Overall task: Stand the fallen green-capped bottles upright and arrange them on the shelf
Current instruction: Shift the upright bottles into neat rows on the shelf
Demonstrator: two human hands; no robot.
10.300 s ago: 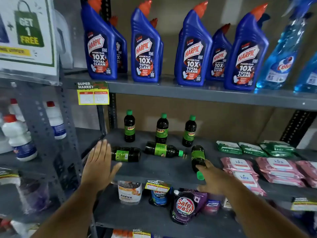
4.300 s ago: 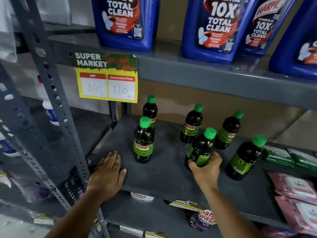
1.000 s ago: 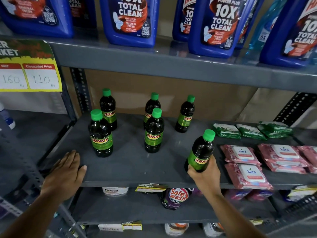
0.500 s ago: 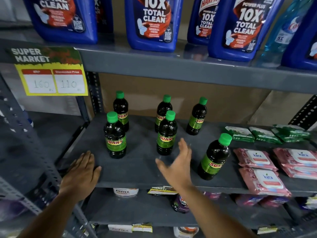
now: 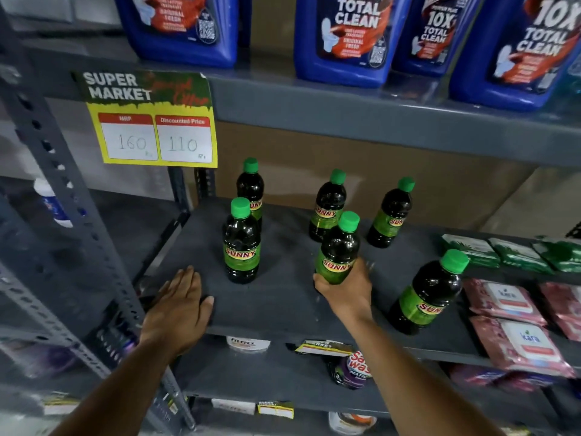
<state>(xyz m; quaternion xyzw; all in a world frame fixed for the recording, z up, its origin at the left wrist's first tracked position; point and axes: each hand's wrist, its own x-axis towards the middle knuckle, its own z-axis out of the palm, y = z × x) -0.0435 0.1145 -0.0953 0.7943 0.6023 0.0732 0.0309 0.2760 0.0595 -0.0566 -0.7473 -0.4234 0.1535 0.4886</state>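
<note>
My right hand [image 5: 344, 289] is wrapped around the lower body of a green-capped bottle [image 5: 338, 250], centre frame, front row of the shelf [image 5: 283, 306]. My left hand [image 5: 177, 309] lies flat, fingers open, on the shelf's front edge, lower left. All six bottles are upright. Full dark liquid, so probably hefty; smooth plastic and glossy label look slippery. Grip low on the label band, not the cap.
</note>
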